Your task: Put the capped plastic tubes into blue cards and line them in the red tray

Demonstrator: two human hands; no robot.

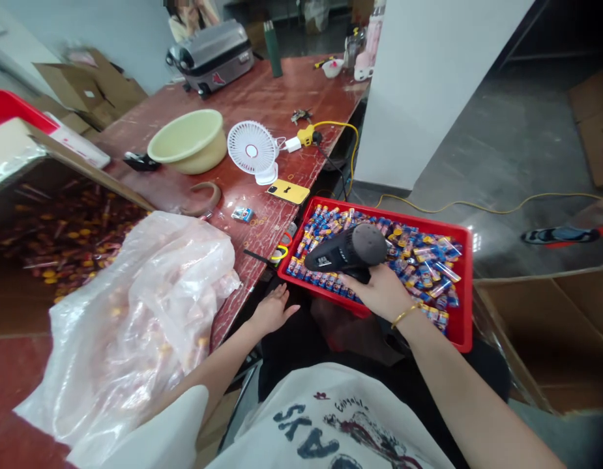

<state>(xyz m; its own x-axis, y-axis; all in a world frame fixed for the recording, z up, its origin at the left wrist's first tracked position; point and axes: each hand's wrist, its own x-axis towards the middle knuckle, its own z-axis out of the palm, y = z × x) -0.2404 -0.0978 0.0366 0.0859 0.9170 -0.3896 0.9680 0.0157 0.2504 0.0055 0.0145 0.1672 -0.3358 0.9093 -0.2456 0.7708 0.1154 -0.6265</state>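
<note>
In the centre-right of the frame, our right hand [385,290] grips the handle of a black blower [347,249], fingers closed around it, above a red tray [466,286]. The tray is full of small blue-labelled tubes [431,257] (neatly lined up at its left, jumbled at its right). Our left hand [274,311], at lower centre, is empty, its fingers open and the thumb apart, near the tray's lower left corner. Left of it, a crumpled plastic bag [149,306] lies on the red table [281,98]. A white fan [252,151] and a yellow phone [289,191] sit at upper centre, beside a pale green basin [190,146].
</note>
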